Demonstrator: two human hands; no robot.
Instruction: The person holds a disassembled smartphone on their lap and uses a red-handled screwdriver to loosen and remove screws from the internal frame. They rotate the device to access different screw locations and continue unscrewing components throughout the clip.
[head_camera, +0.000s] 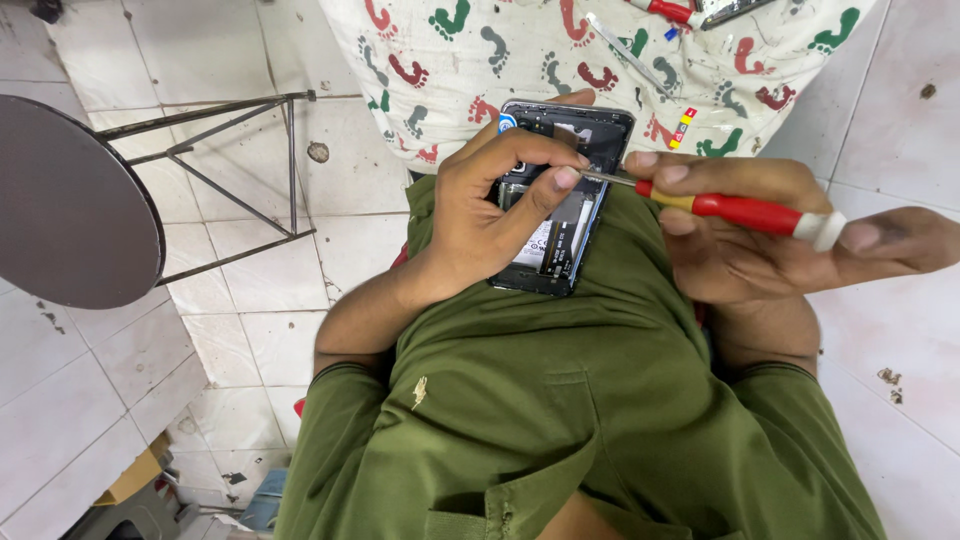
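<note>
White tiled floor (250, 330), stained in spots, lies below; a round dark stool (70, 200) on a metal frame stands well off to the left of the fingers. Beyond them spreads a white cloth (560, 50) printed with coloured footprints. The left hand (480, 215) curls its fingers (545, 190) closed around an opened phone (565, 225) resting against the green shirt (560, 400). The right hand (760, 235) pinches a red-handled screwdriver (745, 212), tip touching the phone's upper edge beside the left fingertips.

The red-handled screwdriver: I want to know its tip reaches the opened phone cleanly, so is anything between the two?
Nothing visible blocks it. The red-handled screwdriver in the right hand meets the opened black phone beside the left hand thumb.
</note>
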